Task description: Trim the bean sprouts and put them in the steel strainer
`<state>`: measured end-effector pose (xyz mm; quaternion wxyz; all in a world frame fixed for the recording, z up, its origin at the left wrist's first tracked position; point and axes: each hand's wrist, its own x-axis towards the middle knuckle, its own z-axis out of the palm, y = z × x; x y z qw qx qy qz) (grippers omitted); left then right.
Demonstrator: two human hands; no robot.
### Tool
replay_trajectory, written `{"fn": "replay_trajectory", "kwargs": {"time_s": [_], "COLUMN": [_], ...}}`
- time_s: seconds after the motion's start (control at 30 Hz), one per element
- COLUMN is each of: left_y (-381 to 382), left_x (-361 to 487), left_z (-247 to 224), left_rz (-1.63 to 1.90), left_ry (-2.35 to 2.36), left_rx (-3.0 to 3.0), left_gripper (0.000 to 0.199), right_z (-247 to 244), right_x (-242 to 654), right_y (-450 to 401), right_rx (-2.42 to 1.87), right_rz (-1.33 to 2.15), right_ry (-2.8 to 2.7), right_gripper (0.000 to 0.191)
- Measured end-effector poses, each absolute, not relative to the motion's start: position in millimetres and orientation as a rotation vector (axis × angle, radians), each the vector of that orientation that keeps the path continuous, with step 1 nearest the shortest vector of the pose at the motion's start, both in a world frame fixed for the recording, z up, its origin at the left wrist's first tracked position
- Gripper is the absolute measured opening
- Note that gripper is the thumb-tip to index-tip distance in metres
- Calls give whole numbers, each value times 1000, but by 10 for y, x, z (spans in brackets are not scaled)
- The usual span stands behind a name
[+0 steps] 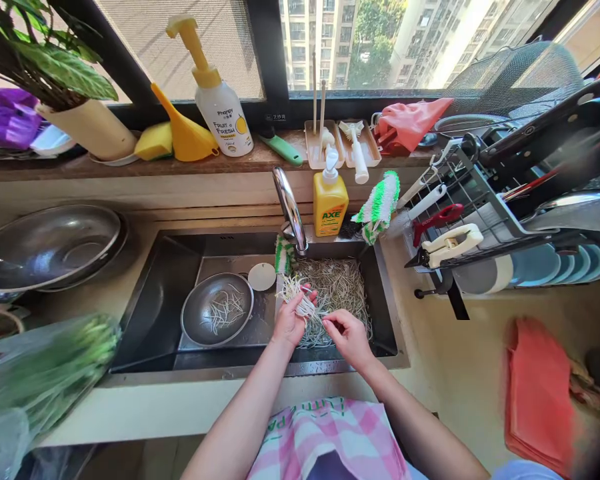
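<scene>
Over the right part of the sink [163,267], my left hand [291,323] is closed around a bunch of bean sprouts [304,304]. Thumb and fingers of my right hand [349,337] are pinched together at the root ends of that bunch. Whether a single sprout is between them is too small to make out. Many more bean sprouts [343,287] fill the right basin beneath both hands. To the left, a metal bowl [193,319] holds a small heap of sprouts [224,311]. Beside the bowl lies a round pale disc [262,277].
A faucet [291,213] rises behind the hands, with a yellow soap bottle [331,203] to its right. A dish rack [480,193] with knives and scissors stands at the right. On the left are a wok [55,243] and bagged greens [55,367].
</scene>
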<state>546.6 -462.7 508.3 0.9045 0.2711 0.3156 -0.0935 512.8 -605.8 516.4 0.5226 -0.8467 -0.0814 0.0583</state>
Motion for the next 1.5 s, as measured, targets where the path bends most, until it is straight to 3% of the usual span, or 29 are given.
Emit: {"fn": "replay_trajectory", "kwargs": {"time_s": [0.37, 0.7, 1.23, 1.5], "left_y": [-4733, -4710, -4809, -4783], "left_x": [5393, 5456, 5451, 5466], "left_z": [5086, 5014, 5110, 5068], "left_rz": [-190, -142, -121, -121], "left_ry": [579, 669, 644, 654], "left_rx": [575, 467, 465, 460], "left_gripper": [19, 14, 11, 12], "right_z": [5026, 5083, 4909, 4948], "right_x": [5187, 5162, 5133, 5180], "right_y": [-5952, -5916, -5769, -5749], "right_rx": [-2079, -1956, -1871, -1802], "right_rz": [203, -7, 123, 34], "right_ry": [-140, 78, 93, 247], "right_gripper": [11, 13, 17, 8]}}
